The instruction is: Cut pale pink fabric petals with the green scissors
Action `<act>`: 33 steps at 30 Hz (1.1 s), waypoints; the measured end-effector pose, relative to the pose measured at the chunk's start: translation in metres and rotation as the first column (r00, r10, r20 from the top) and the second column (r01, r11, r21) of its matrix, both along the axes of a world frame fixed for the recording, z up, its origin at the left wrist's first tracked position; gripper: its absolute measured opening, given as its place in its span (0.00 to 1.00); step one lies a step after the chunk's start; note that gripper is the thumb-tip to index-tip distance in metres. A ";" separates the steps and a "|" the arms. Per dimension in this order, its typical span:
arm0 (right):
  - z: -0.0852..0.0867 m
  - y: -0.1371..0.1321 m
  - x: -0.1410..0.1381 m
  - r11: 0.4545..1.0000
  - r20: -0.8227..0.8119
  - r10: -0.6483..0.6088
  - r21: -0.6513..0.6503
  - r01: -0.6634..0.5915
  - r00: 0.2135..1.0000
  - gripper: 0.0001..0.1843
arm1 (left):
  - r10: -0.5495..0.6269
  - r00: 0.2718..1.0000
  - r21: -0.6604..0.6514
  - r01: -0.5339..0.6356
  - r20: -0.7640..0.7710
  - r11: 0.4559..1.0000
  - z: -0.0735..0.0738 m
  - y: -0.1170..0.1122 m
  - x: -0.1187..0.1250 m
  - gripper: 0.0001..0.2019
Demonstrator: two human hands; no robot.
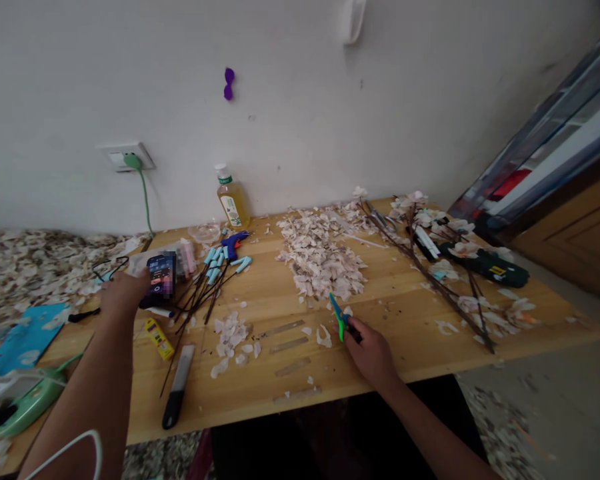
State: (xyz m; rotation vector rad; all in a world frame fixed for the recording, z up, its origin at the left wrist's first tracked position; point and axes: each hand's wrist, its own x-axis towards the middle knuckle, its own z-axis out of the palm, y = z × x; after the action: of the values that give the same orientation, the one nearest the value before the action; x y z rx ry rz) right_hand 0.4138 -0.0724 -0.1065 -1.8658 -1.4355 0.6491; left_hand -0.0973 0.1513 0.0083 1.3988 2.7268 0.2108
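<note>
At the left of the table, my left hand (124, 291) has its fingers closed at the left edge of a phone (159, 275) with a lit screen. Part of the screen is blurred, and the far fingers are hidden. My right hand (369, 348) grips a pair of scissors (338, 316), green and blue, pointing away from me. Their tips reach the near edge of a large heap of pale petals (320, 257). A smaller group of loose petals (230, 337) lies between my hands, and a cut petal piece (324, 336) is just left of the scissors.
Around the phone are dark stems (200, 290), a blue glue gun (233, 245), a yellow box (159, 339) and a black-handled blade (179, 387). A drink bottle (233, 200) stands by the wall. Flowered branches (430, 287) lie right; a green corded device (30, 403) sits lower left.
</note>
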 end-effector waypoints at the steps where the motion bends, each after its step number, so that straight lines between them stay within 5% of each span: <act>1: 0.000 0.000 0.000 1.000 0.003 0.000 -0.003 0.000 1.000 0.20 | 0.028 1.000 -0.019 -0.028 -0.009 0.999 0.000 0.002 0.004 0.43; 6: 0.000 -0.001 0.000 1.000 0.018 -0.001 0.001 0.001 1.000 0.20 | 0.038 0.999 0.028 -0.038 0.022 0.999 -0.006 0.008 0.032 0.53; 12: -0.003 -0.001 0.001 1.000 0.008 -0.018 0.003 0.018 1.000 0.22 | -0.019 1.000 0.145 0.021 -0.017 0.989 -0.016 0.000 0.062 0.50; 25: -0.002 -0.001 0.000 1.000 0.031 0.007 -0.030 -0.006 0.999 0.21 | 0.037 0.999 0.106 -0.039 0.025 0.994 -0.013 0.012 0.069 0.45; 29: -0.002 -0.002 0.000 1.000 0.028 -0.001 -0.028 0.001 1.000 0.21 | -0.025 1.000 0.236 0.024 0.002 0.972 0.004 -0.014 0.093 0.45; 33: -0.004 -0.002 0.000 1.000 0.033 0.016 -0.020 -0.016 0.999 0.21 | -0.219 0.966 0.428 0.258 -0.140 0.866 0.007 -0.087 0.161 0.31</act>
State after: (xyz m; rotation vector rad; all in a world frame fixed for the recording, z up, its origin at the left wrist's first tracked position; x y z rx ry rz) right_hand 0.4142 -0.0747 -0.1107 -1.8907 -1.4718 0.6449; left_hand 0.0639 0.0646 0.0156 1.8796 2.6381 0.8189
